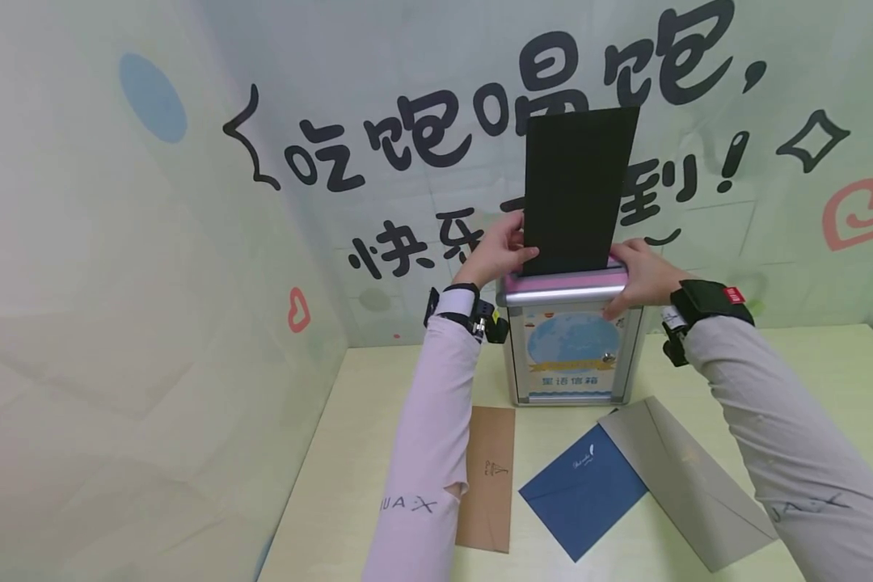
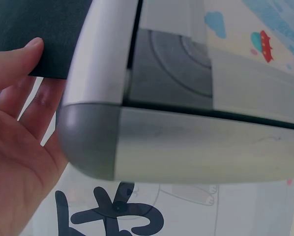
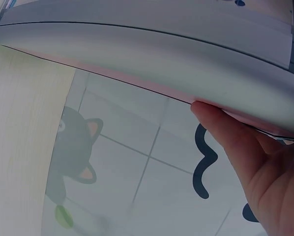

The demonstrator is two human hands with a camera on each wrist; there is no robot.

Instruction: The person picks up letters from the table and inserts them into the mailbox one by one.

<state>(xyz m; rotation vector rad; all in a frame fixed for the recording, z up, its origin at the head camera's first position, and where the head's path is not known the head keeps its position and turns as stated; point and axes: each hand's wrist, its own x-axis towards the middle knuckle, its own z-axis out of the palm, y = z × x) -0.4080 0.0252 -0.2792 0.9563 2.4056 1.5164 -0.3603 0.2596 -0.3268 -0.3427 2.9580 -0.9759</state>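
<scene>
A black envelope (image 1: 580, 190) stands upright at the pink top of a silver-framed letter box (image 1: 571, 356), its lower edge right at the lid. My left hand (image 1: 500, 252) pinches the envelope low on its left side. In the left wrist view the thumb (image 2: 36, 46) lies on the dark face, with fingers behind it. My right hand (image 1: 647, 273) grips the box's upper right corner, thumb down over the front and fingers on top. From the right wrist, the thumb (image 3: 220, 123) presses against the box's edge. The slot itself is hidden.
On the pale table (image 1: 378, 420) before the box lie a brown envelope (image 1: 491, 485), partly under my left sleeve, a blue envelope (image 1: 582, 493) and a grey envelope (image 1: 687, 485) overlapping the blue one. A printed wall sheet (image 1: 422, 307) hangs close behind the box.
</scene>
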